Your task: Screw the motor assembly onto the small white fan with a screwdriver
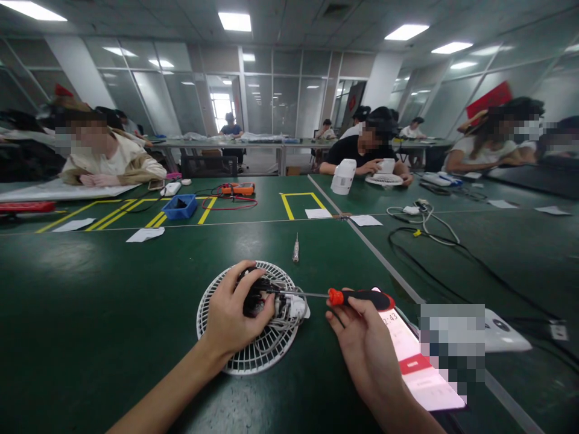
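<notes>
A round white fan grille (212,301) lies on the green table in front of me. On top of it rests a dark fan motor (253,301), with a bundled grey cable (284,319) at its right side. My left hand (239,307) is closed around the motor, thumb and fingers on either side of it. Between the thumb and fingers of my right hand (362,331) is a screwdriver (362,297) with a black and red handle. Its metal shaft points left, level, and the tip reaches the motor; the exact contact point is too small to make out.
A small clear-handled screwdriver (295,248) lies beyond the grille. At my right are a lit phone (420,367), a white device (504,331) and loose cables (425,223). Farther off stand a blue bin (180,207), an orange multimeter (237,189) and a co-worker handling white parts (384,179).
</notes>
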`<state>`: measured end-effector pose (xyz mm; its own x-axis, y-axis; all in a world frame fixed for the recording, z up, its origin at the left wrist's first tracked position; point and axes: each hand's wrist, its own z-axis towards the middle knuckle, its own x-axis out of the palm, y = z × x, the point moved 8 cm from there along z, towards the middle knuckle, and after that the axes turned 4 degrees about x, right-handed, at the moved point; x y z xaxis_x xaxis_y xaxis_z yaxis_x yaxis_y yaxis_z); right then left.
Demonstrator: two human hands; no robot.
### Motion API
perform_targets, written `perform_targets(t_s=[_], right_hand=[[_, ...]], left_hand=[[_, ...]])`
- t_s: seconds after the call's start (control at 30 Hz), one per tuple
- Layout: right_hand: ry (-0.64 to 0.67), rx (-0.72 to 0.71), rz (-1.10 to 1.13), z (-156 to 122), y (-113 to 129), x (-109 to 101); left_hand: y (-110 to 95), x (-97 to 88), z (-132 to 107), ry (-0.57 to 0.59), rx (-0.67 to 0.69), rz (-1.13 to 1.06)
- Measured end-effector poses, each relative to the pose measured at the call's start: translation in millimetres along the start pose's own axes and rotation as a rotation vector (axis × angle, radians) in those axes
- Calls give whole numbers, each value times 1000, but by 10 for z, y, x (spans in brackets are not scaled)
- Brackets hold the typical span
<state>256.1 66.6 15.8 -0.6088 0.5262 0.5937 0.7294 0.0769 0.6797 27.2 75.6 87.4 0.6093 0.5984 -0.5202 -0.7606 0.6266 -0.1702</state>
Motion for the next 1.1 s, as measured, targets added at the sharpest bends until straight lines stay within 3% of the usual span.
perform_targets(t_s=[0.43, 1.1], right_hand=[[54, -15, -70, 82, -65, -22], [10, 141, -6, 112, -237, -82]], left_hand=[[10, -1, 0, 10, 4, -2], [42, -13, -10, -2, -28, 17]])
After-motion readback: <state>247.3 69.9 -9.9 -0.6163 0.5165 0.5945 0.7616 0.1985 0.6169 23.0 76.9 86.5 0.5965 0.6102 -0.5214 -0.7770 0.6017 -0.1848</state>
